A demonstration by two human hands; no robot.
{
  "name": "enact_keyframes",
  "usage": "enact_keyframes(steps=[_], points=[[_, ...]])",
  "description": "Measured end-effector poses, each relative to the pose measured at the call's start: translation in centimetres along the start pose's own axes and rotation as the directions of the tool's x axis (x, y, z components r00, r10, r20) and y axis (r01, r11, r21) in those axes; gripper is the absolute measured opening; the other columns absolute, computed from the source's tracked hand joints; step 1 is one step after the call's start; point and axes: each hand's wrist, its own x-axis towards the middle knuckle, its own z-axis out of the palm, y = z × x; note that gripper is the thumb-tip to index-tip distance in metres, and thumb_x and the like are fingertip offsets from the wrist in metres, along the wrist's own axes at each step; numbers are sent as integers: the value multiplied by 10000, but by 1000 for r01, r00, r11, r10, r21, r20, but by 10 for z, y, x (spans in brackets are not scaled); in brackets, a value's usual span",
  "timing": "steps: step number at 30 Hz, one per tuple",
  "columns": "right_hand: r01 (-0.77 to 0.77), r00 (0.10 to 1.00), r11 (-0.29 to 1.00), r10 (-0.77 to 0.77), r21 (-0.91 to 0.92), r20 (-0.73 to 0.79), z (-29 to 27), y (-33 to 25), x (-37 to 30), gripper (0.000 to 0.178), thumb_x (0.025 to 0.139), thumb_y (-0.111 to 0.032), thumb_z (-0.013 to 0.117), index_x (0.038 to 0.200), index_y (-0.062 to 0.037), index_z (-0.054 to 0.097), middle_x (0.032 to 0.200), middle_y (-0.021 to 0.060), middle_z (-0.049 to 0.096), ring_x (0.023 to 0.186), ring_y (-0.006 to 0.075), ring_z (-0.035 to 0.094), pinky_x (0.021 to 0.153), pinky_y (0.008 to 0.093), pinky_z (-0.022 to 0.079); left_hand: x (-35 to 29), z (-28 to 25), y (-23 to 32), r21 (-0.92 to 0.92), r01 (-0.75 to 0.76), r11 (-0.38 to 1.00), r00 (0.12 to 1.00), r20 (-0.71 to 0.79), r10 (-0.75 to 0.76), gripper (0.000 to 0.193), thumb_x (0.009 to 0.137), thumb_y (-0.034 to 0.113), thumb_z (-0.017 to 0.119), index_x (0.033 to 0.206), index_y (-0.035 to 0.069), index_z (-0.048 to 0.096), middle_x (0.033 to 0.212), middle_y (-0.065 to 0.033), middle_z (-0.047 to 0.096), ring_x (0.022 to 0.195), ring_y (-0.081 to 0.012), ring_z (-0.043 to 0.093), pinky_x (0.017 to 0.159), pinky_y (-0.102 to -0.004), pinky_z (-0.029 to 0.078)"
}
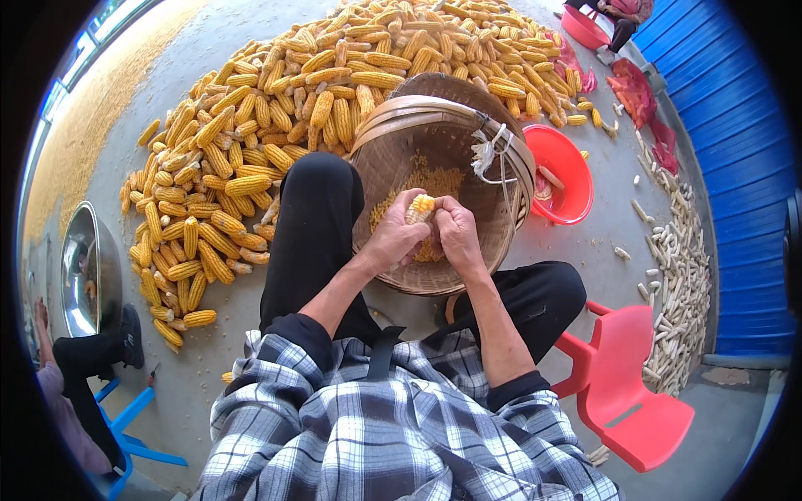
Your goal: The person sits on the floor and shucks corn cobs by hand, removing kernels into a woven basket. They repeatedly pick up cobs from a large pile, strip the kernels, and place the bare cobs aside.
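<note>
Both hands grip one yellow corn cob (420,206) over a woven bamboo basket (493,234) that rests between my knees. My left hand (394,236) wraps the cob's left side and my right hand (457,234) pinches its right side. Loose yellow kernels (432,179) lie at the bottom of the basket. The basket has a broad wooden rim band (418,108) with a white cord tied at its right.
A big heap of corn cobs (251,150) covers the concrete floor ahead and to the left. A red plastic basin (561,171) stands right of the basket, a red chair (631,401) at my right. Bare white cobs (681,275) line the blue wall. A metal bowl (83,267) and another person sit at left.
</note>
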Motion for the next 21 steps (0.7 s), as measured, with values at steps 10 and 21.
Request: enact_keyframes(steps=[10, 21], points=[[256, 964, 941, -230, -221, 135, 2, -19, -5, 282, 904, -106, 486, 1144, 11, 578, 929, 153, 638, 792, 262, 607, 751, 356, 489, 7, -8, -10, 261, -115, 958, 993, 22, 113, 521, 817, 42, 597, 1311, 67, 431, 810, -69, 580, 581, -125, 572, 488, -259, 477], [309, 926, 871, -366, -381, -87, 9, -5, -2, 249, 864, -57, 406, 1000, 25, 598, 789, 151, 629, 670, 258, 618, 629, 347, 503, 4, 0, -9, 306, -151, 940, 989, 37, 146, 505, 810, 72, 590, 1290, 38, 440, 853, -95, 622, 640, -175, 613, 552, -281, 499]])
